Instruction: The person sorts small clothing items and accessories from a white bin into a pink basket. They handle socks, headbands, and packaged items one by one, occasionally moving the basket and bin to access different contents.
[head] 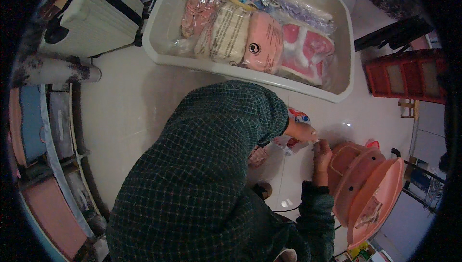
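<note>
My left hand (302,131) and my right hand (323,154) meet at the fingertips, pinching a small pale bit that looks like the edge of a thin plastic bag. This clear bag (288,146), with red and blue print, spreads below and beside my left hand. Near it, partly hidden by my sleeve, lies a pink ruffled cloth item (257,156). Just right of my right hand stands a stack of pink plastic basins (361,186), tilted in view; a patterned cloth or packet (371,213) lies in the outermost one.
A large white plastic tub (245,76) holds bagged goods, including a pink package (264,41) and a cream one (230,32). A pale ribbed suitcase (97,20) stands at upper left. Drawers (59,117) line the left. A red crate (404,76) is at right.
</note>
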